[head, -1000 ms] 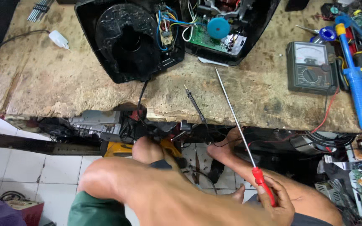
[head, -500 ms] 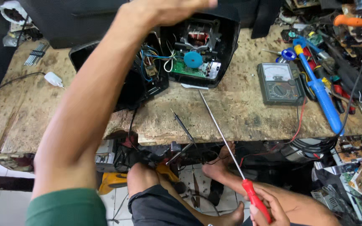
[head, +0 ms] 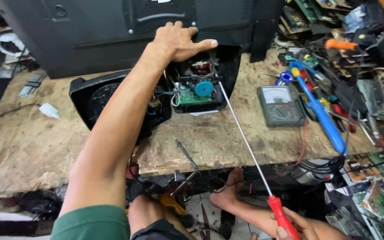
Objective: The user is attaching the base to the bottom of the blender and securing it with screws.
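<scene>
My left hand (head: 178, 42) reaches far forward and grips the top rim of an opened black appliance housing (head: 227, 62). Inside the housing I see a green circuit board (head: 191, 97), a blue round part (head: 204, 88) and a small motor (head: 201, 67). My right hand (head: 296, 224) at the bottom edge holds the red handle of a long screwdriver (head: 245, 133). The shaft runs up and left, and its tip rests at the housing near the blue part. The other black half of the casing (head: 98, 95) lies to the left, joined by coloured wires.
An analogue multimeter (head: 281, 106) and a blue desoldering pump (head: 318, 109) lie to the right among tools and circuit boards. A large black cabinet (head: 112, 31) stands at the back. A thin probe (head: 185, 153) lies near the worn bench's front edge. My bare foot (head: 230, 191) rests below.
My left arm has stretched forward and taken hold of the housing's top rim. The screwdriver tip has moved up to the housing. The view has tilted up toward the back.
</scene>
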